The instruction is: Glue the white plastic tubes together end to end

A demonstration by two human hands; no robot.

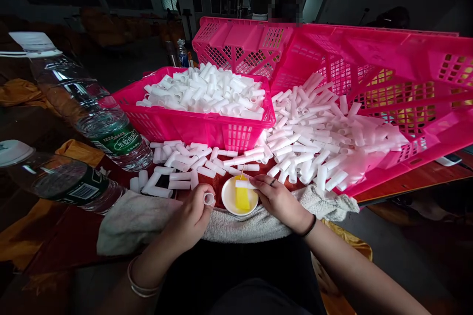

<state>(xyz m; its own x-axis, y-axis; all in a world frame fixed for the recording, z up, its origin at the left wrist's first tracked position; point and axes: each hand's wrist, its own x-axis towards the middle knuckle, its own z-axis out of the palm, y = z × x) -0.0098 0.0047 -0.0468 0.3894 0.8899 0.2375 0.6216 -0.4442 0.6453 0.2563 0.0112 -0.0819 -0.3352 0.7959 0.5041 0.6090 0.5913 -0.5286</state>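
Note:
My left hand (190, 216) is closed round a short white plastic tube (209, 199), its open end facing up. My right hand (275, 196) pinches another white tube (244, 184) and holds it over a small white dish (231, 201) with a yellow sponge (242, 199) in it. A thin stick stands up from the dish beside that tube. Both hands rest on a whitish towel (129, 221) at the table's near edge. Several loose white tubes (192, 162) lie just beyond the dish.
A pink basket (199, 130) full of white tubes stands behind the dish. A tilted pink crate (402, 108) spills a heap of tubes (314, 133) at right. Another pink crate (240, 44) stands behind. Two water bottles (107, 123) (62, 179) lie at left.

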